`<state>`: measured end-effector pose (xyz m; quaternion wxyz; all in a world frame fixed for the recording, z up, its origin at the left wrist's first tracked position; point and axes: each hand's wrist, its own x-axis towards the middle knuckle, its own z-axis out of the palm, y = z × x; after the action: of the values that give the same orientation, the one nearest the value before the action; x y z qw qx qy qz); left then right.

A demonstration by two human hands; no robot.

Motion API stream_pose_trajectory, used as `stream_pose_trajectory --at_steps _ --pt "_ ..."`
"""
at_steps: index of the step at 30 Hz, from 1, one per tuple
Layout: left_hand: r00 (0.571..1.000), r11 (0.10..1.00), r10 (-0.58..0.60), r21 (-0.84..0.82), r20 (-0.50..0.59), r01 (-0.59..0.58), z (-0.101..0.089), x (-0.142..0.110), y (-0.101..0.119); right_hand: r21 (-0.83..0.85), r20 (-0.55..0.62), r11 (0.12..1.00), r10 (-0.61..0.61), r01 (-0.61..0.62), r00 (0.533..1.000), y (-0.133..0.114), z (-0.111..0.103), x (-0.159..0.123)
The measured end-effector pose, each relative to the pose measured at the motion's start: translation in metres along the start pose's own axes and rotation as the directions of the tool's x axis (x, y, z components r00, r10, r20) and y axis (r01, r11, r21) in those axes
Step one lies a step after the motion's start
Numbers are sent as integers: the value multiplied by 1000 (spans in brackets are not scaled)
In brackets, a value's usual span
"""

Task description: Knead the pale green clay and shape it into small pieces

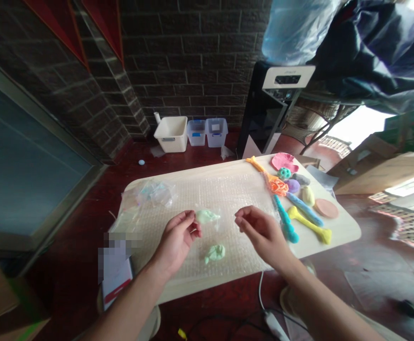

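My left hand (180,237) pinches the edge of a clear plastic wrapper with pale green modelling clay (206,216) in it, held over the bubble wrap (189,189). Below it, a loose lump of pale green clay (217,253) lies on the bubble wrap. To the right, apart from the wrapper, my right hand (262,234) has its thumb and fingertips pressed together; anything between them is too small to make out. Beside this hand lie a teal clay stick (285,220) and a yellow bone-shaped clay piece (310,226).
Crumpled clear wrappers (155,193) lie at the left of the table (345,232). Coloured clay shapes, including a blue stick (304,208) and a pink piece (284,162), fill its right end. Plastic bins (171,135) and a water dispenser (264,113) stand behind. A cable (261,291) hangs in front.
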<state>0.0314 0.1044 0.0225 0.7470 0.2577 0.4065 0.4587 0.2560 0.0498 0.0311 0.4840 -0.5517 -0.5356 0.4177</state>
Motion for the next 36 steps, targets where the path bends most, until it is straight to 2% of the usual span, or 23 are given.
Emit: stream_pose_trajectory --at_steps 2,6,11,15,20,25,27,33,36 --pt "1000 999 -26 -29 -7 26 0 0 -3 -30 36 999 -43 44 998 -1 7 -4" --pt "999 999 -41 -35 8 41 2 -2 -8 -128 24 975 -181 183 983 -6 13 -6" --pt "998 999 -31 19 55 30 1 -2 -12 -235 46 942 -236 240 971 -7 13 -5" --pt "997 999 -27 41 75 24 0 -4 -15 -225 75 962 -144 157 987 -1 14 -5" --pt "994 998 -58 44 89 55 0 -5 -17 -26 57 999 -20 21 998 12 16 -3" --pt "990 995 -92 41 109 88 -3 -4 -24 47 195 986 148 -160 969 18 15 1" --pt "986 993 -111 59 124 104 -3 -4 -27 41 206 976 203 -216 957 19 15 3" --pt "987 986 -84 157 135 63 -3 -6 -29 -29 236 973 231 -230 944 20 15 1" --pt "991 968 -38 251 131 3 -4 -6 -29 10 225 976 210 -218 952 21 18 0"
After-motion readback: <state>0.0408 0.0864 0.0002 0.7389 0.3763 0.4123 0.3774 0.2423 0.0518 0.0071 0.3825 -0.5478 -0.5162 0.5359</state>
